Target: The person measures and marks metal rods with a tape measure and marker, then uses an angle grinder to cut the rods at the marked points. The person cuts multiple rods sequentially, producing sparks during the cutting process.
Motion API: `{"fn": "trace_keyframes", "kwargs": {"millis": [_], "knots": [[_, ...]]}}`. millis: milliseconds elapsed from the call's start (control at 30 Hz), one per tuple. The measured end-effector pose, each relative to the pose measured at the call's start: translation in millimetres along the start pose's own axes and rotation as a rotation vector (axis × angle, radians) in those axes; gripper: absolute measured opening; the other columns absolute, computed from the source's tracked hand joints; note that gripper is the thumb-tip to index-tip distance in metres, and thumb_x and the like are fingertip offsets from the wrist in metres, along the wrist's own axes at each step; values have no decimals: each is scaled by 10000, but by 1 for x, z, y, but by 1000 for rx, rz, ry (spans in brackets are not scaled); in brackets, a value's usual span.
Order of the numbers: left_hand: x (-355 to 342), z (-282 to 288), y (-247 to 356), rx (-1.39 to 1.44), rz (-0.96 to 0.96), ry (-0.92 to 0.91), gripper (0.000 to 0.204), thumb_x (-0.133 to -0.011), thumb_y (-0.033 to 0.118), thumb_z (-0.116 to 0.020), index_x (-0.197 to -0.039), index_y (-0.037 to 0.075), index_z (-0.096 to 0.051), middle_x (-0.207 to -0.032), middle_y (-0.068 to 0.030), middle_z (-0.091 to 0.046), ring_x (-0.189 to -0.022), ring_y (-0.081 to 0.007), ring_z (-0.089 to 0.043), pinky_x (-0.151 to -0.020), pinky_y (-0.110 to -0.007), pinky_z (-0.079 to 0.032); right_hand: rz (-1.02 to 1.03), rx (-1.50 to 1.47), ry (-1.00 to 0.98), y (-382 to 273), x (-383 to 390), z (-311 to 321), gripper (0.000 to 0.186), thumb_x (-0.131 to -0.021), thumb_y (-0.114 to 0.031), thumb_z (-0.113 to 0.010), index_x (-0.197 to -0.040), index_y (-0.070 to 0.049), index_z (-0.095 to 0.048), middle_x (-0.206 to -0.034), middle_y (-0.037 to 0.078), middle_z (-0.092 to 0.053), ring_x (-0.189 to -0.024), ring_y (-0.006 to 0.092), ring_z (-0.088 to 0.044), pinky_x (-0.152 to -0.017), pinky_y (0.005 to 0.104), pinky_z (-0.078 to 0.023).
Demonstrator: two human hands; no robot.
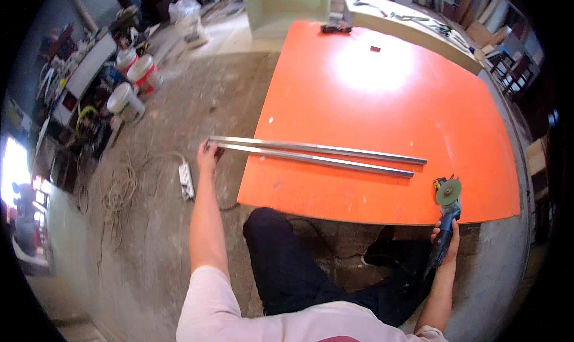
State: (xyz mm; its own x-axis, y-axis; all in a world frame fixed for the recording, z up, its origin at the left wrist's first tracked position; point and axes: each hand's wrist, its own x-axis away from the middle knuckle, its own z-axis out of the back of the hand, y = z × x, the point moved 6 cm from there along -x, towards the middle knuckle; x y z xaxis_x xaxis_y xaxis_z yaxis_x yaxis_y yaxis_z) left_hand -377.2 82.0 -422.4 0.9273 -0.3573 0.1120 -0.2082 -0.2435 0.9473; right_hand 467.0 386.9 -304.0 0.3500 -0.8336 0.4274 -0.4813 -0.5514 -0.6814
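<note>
Two long, shiny metal bars lie across the orange board (359, 114), with their left ends sticking out past its edge. My left hand (207, 157) is closed round those ends, where the upper bar (323, 149) and the lower bar (326, 163) come together; toward the right they spread slightly apart. In my right hand (453, 246) is a dark blue angle grinder (442, 239), held by its body at the board's near right edge. Its greenish disc (448, 191) points up over the board. A small yellow and black item (439, 182) shows partly behind the disc.
A white power strip (186, 181) and a coiled cord (119, 186) lie on the floor at left. Several buckets (127, 102) stand farther back. A dark tool (336, 28) and a small dark block (375, 49) sit on the board's far part. Tools cover a white bench (382, 20) beyond.
</note>
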Motion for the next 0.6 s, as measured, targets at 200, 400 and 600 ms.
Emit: {"fn": "trace_keyframes", "kwargs": {"millis": [200,400,600], "knots": [[-9,3,-3,-11,-16,6,536,-1063,91,-717,-1553,33,-509,-1318,-132,-692,-1108,-251,-736,-979,-441,-650,50,29,-19,3,-6,1,459,-1081,-480,-668,-1300,-83,-596,-1014,83,-705,-813,195,-734,-703,363,-657],[-26,11,-18,49,-40,5,519,-1046,93,-747,-1519,49,-537,-1263,-125,-691,-1048,-258,-740,-901,-426,-675,94,93,15,1,3,6,444,-1092,-479,-643,-1289,-82,-599,-976,81,-696,-784,189,-719,-679,350,-636],[-30,38,4,-101,12,-101,487,-1053,76,-733,-1497,5,-544,-1262,-136,-704,-1069,-233,-731,-990,-386,-642,69,176,-37,6,-6,-3,471,-1085,-513,-623,-1205,-58,-595,-890,92,-693,-768,195,-689,-637,336,-548]]}}
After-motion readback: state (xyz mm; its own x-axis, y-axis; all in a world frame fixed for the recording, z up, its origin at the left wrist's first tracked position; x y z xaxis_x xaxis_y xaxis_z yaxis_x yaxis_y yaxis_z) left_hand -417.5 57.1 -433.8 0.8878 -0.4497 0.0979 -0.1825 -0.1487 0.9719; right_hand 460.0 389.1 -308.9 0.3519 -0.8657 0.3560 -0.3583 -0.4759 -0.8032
